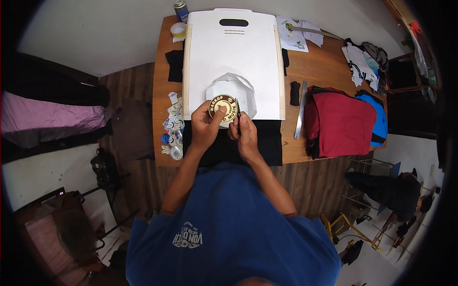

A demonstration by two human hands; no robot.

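Observation:
My left hand (205, 126) pinches a round brown-and-cream printed sticker (222, 110), the thumb lying across its face. At the sticker's right edge, my right hand (246, 136) is closed on a slim dark tool (240, 113), mostly hidden by the fingers; its exact kind is unclear. Just beyond the sticker is a pale translucent sheet (231, 85) with an angular outline. Both hands are over the near end of a large white board (234, 52), which has an oval slot at its far end.
On the wooden table (317, 59), a black cloth (265, 140) lies under the board. Cut-out stickers (174, 126) lie to the left, below a tape roll (178, 30) and a spray can (181, 10). To the right are a metal ruler (300, 110) and folded red shirts (341, 121).

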